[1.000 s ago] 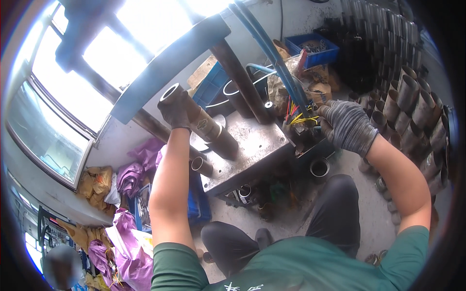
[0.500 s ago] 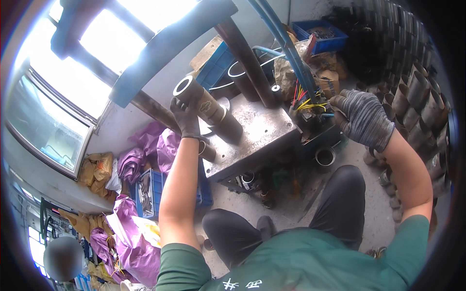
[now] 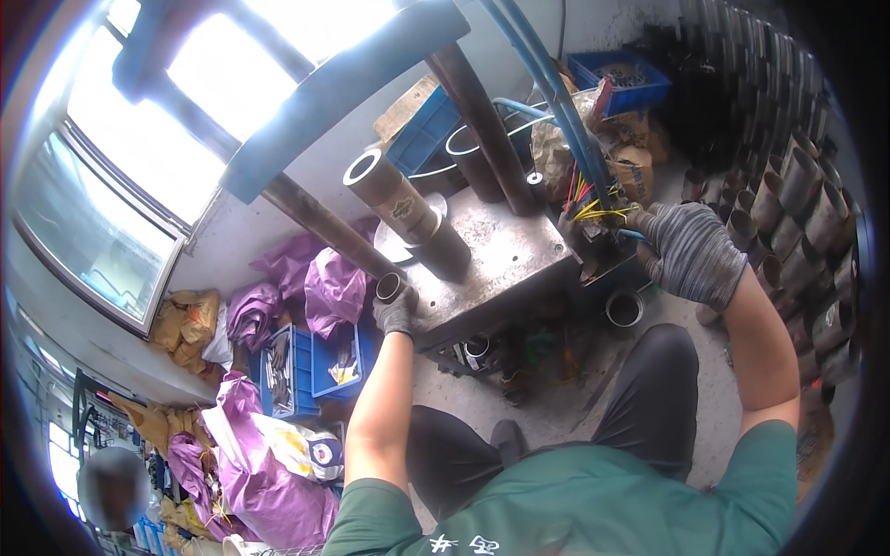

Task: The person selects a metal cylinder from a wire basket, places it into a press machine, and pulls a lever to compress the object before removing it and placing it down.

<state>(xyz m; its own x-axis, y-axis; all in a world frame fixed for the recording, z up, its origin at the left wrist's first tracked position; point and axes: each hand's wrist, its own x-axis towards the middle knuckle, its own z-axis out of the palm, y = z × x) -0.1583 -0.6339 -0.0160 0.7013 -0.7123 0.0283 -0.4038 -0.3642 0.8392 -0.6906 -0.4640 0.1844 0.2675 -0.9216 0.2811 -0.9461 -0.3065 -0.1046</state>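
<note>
On the near left corner of the press's metal table [image 3: 501,250], my gloved left hand [image 3: 398,313] closes around a short metal tube [image 3: 389,286], whose open end faces up. Just beyond it stands a tall steel cylinder [image 3: 397,204], its lower part in a wider dark sleeve [image 3: 441,256]; a pale round disc [image 3: 394,243] sits behind. My right hand [image 3: 695,255], in a grey striped glove, is curled at the table's right side, beside a cluster of red and yellow wires [image 3: 601,208]. What its fingers close on is hidden from me.
Steel posts [image 3: 477,130] and a blue crossbeam [image 3: 348,97] rise over the table. Blue hoses [image 3: 556,102] run down to the wires. Many pipe pieces [image 3: 802,185] are stacked at right. Blue bins [image 3: 292,371] and purple sacks [image 3: 260,463] lie at left. A pipe ring [image 3: 624,309] stands below.
My left hand has left the top of the tall cylinder and come down to the short tube at the table corner. The right hand stays beside the wires.
</note>
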